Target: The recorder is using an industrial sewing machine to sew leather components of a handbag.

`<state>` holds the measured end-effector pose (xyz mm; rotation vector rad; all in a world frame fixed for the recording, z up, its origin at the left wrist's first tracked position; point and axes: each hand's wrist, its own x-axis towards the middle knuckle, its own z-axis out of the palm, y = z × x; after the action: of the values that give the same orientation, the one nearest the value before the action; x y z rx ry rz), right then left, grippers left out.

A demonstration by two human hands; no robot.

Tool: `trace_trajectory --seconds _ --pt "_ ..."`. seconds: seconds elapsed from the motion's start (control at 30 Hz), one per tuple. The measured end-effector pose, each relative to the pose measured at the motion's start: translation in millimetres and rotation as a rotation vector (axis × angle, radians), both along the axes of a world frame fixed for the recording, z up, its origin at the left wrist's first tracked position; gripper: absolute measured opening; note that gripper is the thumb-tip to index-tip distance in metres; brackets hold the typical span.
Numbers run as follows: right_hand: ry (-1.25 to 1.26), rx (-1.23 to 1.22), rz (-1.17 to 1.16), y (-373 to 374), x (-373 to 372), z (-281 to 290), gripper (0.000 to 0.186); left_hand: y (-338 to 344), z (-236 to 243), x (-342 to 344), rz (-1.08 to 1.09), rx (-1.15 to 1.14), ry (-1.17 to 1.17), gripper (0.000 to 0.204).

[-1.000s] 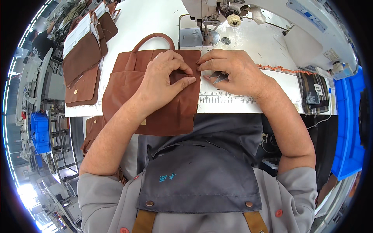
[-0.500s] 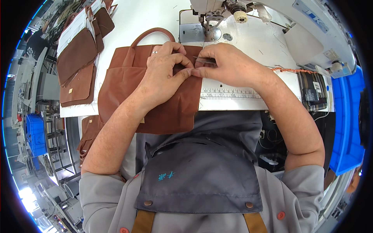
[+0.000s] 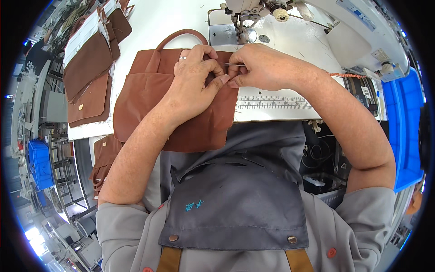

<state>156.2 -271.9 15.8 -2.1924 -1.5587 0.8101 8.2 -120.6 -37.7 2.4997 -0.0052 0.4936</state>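
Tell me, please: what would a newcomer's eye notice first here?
First comes the reddish-brown, arch-handled, leather-like bag, overhanging the flat white table's front edge, with the bare left hand on it and the right hand at its right edge. Next is the bulky white sewing machine at upper right. A bright blue plastic bin stands out at far right.

The light is bright, with lower-left glare (image 3: 35, 240) and bent edges

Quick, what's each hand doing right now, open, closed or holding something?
Left hand: fingers curled on the brown handbag, near its right edge; whether they pinch it can't be told.
Right hand: closed, holding a thin metal-bladed tool.
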Motion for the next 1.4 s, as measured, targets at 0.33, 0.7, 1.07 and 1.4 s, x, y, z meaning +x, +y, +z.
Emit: trace_trajectory --seconds 0.33,0.7,1.07,1.4 --pt "-0.213 -0.156 -0.008 -2 0 14 0.032 -5 3 -2 0.024 0.148 0.008 0.017" --pt "0.027 0.516 -0.095 -43 17 -28 0.015 -8 6 2 0.107 0.147 0.066 0.024" --pt "-0.484 0.626 0.151 -60 -3 -47 0.026 -9 1 12 0.201 0.196 0.046 0.023" --pt "-0.539 0.544 0.18 -48 14 -39 0.036 1 6 7 0.11 -0.045 0.047 0.02"
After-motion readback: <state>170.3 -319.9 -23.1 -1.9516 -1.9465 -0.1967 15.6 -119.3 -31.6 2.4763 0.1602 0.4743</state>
